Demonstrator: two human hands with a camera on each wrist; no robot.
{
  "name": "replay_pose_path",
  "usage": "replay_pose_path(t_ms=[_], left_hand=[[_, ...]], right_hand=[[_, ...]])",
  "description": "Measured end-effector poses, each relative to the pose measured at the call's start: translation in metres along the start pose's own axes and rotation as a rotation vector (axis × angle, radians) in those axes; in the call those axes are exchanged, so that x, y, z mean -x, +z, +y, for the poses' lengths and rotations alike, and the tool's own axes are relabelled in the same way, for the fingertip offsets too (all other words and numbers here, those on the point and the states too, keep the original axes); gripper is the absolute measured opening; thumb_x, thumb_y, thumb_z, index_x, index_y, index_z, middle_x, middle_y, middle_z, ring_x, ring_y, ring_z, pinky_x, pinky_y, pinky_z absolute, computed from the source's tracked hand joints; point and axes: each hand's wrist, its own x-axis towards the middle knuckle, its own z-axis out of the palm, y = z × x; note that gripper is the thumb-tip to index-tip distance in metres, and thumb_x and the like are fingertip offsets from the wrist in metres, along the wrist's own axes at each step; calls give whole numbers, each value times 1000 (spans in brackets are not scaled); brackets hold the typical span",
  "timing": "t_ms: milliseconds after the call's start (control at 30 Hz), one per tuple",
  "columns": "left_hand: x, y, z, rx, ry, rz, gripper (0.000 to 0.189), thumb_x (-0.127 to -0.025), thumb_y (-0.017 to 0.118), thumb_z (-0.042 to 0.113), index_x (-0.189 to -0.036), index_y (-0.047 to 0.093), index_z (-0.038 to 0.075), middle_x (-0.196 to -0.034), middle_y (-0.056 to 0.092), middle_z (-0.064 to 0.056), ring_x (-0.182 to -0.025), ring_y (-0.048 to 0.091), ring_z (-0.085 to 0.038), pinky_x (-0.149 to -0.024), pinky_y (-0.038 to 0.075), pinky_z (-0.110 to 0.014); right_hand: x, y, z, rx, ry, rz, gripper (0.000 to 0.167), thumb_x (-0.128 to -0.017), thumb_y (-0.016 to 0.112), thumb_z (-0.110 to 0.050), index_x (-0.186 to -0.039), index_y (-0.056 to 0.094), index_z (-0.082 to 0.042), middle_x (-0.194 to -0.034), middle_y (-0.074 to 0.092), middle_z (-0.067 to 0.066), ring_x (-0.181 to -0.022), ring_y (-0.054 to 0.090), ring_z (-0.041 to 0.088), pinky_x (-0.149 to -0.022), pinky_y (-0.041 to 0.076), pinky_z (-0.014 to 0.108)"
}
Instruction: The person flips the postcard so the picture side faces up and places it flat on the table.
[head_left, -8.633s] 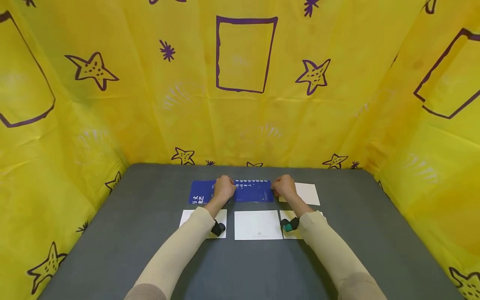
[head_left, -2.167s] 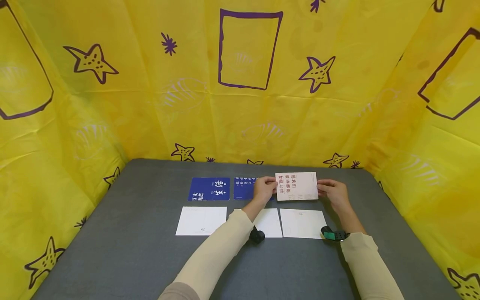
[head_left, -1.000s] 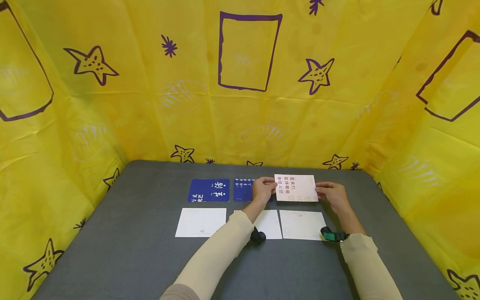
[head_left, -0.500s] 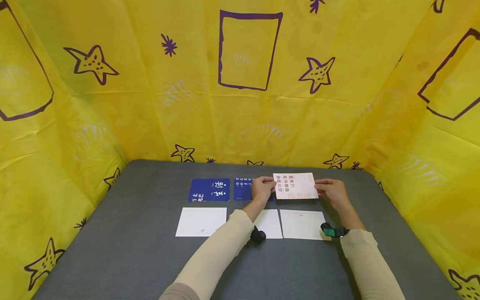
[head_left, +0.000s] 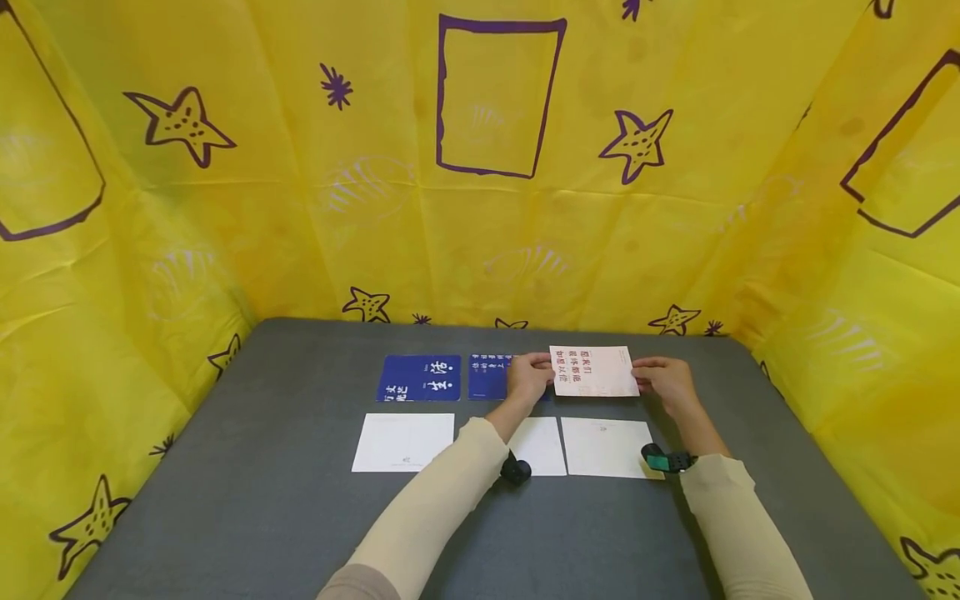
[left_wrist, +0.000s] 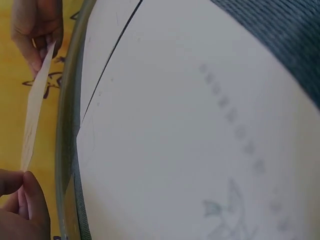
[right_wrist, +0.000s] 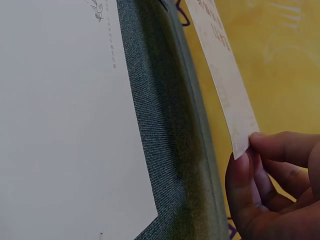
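Note:
A pale pink postcard [head_left: 594, 372] with red characters is held between both hands at the back right of the table. My left hand [head_left: 528, 380] pinches its left edge, and my right hand [head_left: 669, 387] pinches the right edge between thumb and fingers. In the right wrist view the postcard [right_wrist: 227, 90] appears nearly edge-on, raised off the tabletop. Under the left forearm and hand, a blue postcard [head_left: 489, 380] with white characters is partly covered. Another blue postcard [head_left: 418, 379] lies farther left, fully visible.
In the front row lie white-backed postcards: one at left [head_left: 402, 442], a middle one [head_left: 542, 446] partly under the left sleeve, and one at right [head_left: 609, 447]. Yellow patterned cloth [head_left: 480, 250] walls the grey table [head_left: 300, 517] at back and sides.
Earlier both hands were by the middle blue postcard, and a white card face lay at back right. Since then the pink printed side has come up, held in both hands. Lately only slight tilting shows.

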Motion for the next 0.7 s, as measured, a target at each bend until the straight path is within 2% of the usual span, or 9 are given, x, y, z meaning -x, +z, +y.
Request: replay_pose_path(t_ms=[300, 567, 700], left_hand=[[4, 3, 1, -194, 76, 11, 34, -78, 67, -9, -112, 71, -1, -94, 73, -12, -82, 65, -14, -68, 55, -21], [6, 6, 0, -260, 75, -15, 37, -77, 65, -9, -112, 71, -2, -94, 73, -11, -81, 64, -13, -68, 52, -19], [7, 7, -2, -307, 89, -27, 37, -76, 64, -9, -112, 71, -1, -93, 73, -10, -81, 63, -12, -69, 51, -19]], right_hand=[[-2, 1, 4, 42, 29, 6, 34, -93, 61, -7, -122, 60, 11, -115, 61, 25, -70, 60, 10, -63, 55, 18], [-1, 2, 8, 71, 25, 13, 33, -91, 61, -4, -120, 61, 12, -116, 61, 28, -69, 60, 11, -62, 54, 18], [-1, 2, 10, 102, 31, 12, 32, -91, 61, -5, -119, 62, 11, -119, 60, 29, -75, 60, 15, -63, 53, 19]])
